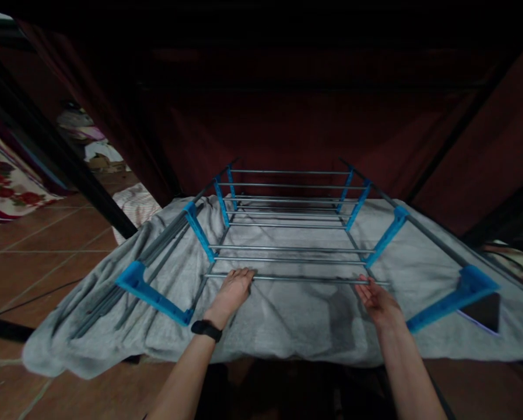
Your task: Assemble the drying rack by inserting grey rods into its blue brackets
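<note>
A folding drying rack (287,248) with grey metal rods and blue plastic brackets lies on a grey cloth (283,318). My left hand (234,290), with a black band on its wrist, rests on the nearest rod (305,280), fingers curled over it. My right hand (377,298) touches the same rod near its right end, palm turned inward and fingers loosely spread.
A dark phone (484,312) lies on the cloth at the right, next to a blue bracket (456,297). Dark red fabric hangs behind the rack. Terracotta floor tiles (34,256), a flowered cloth (5,186) and a black bar (46,146) are at the left.
</note>
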Available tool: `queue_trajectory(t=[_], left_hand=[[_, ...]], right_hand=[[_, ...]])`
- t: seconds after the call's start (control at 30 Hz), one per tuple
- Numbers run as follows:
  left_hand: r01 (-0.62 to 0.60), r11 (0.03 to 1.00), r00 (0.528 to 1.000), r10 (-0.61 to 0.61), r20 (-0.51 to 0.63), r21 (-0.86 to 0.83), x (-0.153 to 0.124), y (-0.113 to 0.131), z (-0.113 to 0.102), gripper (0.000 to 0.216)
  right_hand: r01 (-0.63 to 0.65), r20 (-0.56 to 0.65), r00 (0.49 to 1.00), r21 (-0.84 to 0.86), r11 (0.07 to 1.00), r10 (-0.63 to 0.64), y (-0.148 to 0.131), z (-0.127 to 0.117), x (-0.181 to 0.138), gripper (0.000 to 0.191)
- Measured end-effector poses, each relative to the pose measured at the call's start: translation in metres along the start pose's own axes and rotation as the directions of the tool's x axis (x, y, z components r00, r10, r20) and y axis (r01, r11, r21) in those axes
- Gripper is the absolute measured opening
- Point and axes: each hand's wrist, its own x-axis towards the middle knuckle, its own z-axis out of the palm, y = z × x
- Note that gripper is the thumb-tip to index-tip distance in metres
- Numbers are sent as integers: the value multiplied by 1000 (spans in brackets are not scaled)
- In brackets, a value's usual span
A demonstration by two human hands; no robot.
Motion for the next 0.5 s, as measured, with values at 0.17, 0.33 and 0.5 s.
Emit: queue_trajectory(t=[0.17, 0.33, 0.5], left_hand=[[-69, 997, 998, 69, -16, 18, 0, 15, 10, 52], [-144, 989, 988, 145, -52, 25, 3, 32, 9, 46], [-186, 982, 979, 189, -82, 40, 7, 38, 4, 51]], right_hand=[[-19, -4, 1000, 54, 998, 19, -4, 9, -4, 22], [-59, 37, 998, 57, 997, 57, -11, 23, -4, 20], [-82, -33, 996, 4, 997, 82, -17, 27, 4, 24]])
